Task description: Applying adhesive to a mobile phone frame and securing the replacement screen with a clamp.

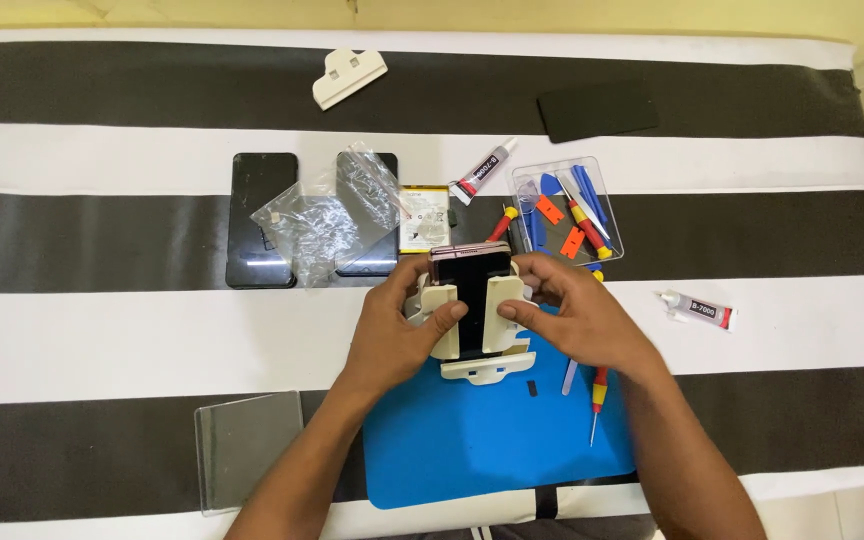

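Observation:
A dark phone [472, 283] with a pinkish frame is held over the blue mat [482, 440], with cream plastic clamps [445, 318] clipped to its left and right edges and one at its bottom. My left hand [399, 325] grips the left side, thumb on the left clamp. My right hand [577, 315] grips the right side, thumb on the right clamp.
Two dark phone panels [260, 215] lie under a clear plastic bag [337, 205]. Nearby are a battery [424, 217], glue tubes [484, 170] [697, 310], a clear tool tray [564, 210], a screwdriver [598, 400], a spare clamp [348, 76], a dark panel [597, 108] and a clear sheet [248, 447].

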